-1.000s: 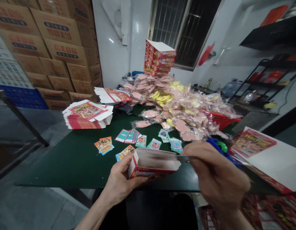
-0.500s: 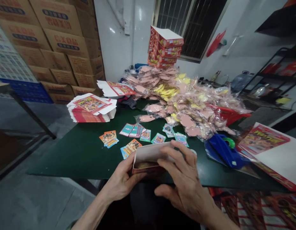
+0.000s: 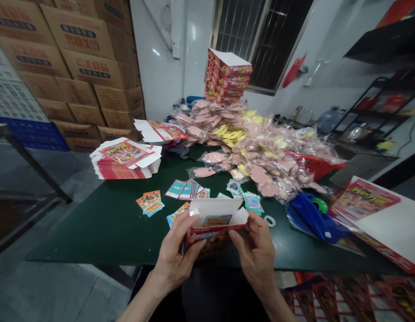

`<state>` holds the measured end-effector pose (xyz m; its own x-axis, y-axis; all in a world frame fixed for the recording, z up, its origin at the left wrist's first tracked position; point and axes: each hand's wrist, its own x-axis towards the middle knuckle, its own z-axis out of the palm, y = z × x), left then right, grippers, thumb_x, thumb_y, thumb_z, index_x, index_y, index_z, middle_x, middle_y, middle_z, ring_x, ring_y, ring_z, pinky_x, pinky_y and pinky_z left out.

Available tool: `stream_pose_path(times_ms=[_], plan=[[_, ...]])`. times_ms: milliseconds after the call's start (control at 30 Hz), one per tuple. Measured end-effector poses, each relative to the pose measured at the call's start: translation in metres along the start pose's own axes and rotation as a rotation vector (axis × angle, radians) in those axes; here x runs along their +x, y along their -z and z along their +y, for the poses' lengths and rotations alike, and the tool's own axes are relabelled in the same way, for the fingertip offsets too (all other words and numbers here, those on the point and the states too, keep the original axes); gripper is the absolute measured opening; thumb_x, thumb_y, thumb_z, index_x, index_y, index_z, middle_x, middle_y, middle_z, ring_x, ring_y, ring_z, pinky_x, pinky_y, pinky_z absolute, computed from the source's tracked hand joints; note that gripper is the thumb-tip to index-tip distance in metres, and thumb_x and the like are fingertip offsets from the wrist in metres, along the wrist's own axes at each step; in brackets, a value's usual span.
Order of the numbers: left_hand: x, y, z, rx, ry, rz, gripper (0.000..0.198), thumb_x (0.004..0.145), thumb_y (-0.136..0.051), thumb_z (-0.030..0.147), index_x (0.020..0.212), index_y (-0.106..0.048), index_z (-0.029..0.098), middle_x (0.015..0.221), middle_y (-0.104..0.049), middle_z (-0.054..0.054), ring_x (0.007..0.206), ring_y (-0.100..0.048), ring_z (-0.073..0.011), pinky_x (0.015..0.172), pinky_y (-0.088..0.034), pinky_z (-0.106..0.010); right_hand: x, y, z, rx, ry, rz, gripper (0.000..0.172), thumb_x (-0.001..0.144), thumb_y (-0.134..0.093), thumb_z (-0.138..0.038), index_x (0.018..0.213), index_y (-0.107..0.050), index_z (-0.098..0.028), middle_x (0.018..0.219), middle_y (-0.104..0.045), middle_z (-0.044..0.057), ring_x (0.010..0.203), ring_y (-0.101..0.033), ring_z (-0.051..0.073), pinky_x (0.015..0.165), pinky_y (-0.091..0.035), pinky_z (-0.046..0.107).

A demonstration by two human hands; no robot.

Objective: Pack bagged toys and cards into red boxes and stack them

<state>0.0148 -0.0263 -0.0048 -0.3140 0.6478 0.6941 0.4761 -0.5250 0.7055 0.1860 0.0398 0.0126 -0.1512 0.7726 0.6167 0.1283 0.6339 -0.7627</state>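
A small printed cardboard box (image 3: 210,243) with its white top flap raised is held over the table's front edge. My left hand (image 3: 178,250) grips its left side, thumb across the front. On the right side my right hand (image 3: 256,246) also grips it, thumb on the front near the rim. Inside the box a colourful printed piece (image 3: 216,220) shows; the rest of its contents is hidden. Just beyond lie teal-backed cards (image 3: 185,189), green-edged cards (image 3: 252,202) and orange-and-blue cards (image 3: 150,203). A white ring (image 3: 269,221) lies right of my right hand.
Plastic-wrapped pink and yellow pieces (image 3: 234,134) are heaped at the back of the green table (image 3: 103,223). Flattened boxes (image 3: 125,158) stack at left. A blue tape dispenser (image 3: 316,217) and a large printed box (image 3: 371,210) stand at right. Cartons (image 3: 89,67) line the wall.
My right hand has come from above the box opening to grip its right side. The box is turned more upright, its printed front and a piece inside now showing.
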Motion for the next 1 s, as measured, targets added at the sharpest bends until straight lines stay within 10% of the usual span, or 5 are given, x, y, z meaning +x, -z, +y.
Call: stream_pose_path(times_ms=[267, 467, 633, 1000], plan=[[0.037, 0.001, 0.026, -0.082, 0.075, 0.074, 0.014, 0.083, -0.056, 0.014, 0.081, -0.069, 0.019, 0.097, -0.068, -0.005, 0.083, -0.065, -0.015, 0.068, -0.05, -0.02, 0.009, -0.003, -0.002, -0.125, 0.346, -0.105, 0.038, 0.086, -0.044, -0.007, 0.119, -0.051, -0.026, 0.114, -0.046, 0.008, 0.102, -0.052, 0.018, 0.079, -0.049, 0.032], [0.035, -0.004, 0.033, -0.66, 0.429, 0.051, 0.035, 0.084, -0.057, 0.018, 0.116, -0.046, 0.028, 0.103, -0.069, -0.005, 0.078, -0.067, -0.0142, 0.07, -0.053, -0.026, 0.012, 0.005, -0.02, 0.038, 0.097, -0.075, 0.027, 0.091, -0.041, -0.014, 0.111, -0.054, -0.028, 0.108, -0.049, 0.004, 0.099, -0.052, 0.015, 0.082, -0.045, 0.028], [0.037, 0.006, 0.04, -0.57, 0.435, -0.155, 0.029, 0.088, -0.05, 0.015, 0.112, -0.058, 0.027, 0.109, -0.067, -0.005, 0.099, -0.062, -0.0176, 0.083, -0.05, -0.028, 0.019, 0.011, -0.017, 0.468, -0.242, -0.243, 0.02, 0.089, -0.051, -0.026, 0.109, -0.05, -0.027, 0.093, -0.053, 0.001, 0.086, -0.054, 0.014, 0.073, -0.044, 0.025], [0.038, 0.013, 0.042, -0.612, 0.348, -0.219, 0.024, 0.084, -0.05, 0.023, 0.094, -0.072, 0.021, 0.117, -0.061, -0.011, 0.113, -0.053, -0.0305, 0.09, -0.046, -0.041, 0.025, 0.034, -0.03, 0.237, -0.024, -0.404, 0.027, 0.085, -0.058, -0.033, 0.111, -0.06, -0.026, 0.112, -0.057, 0.005, 0.106, -0.054, 0.019, 0.088, -0.043, 0.028]])
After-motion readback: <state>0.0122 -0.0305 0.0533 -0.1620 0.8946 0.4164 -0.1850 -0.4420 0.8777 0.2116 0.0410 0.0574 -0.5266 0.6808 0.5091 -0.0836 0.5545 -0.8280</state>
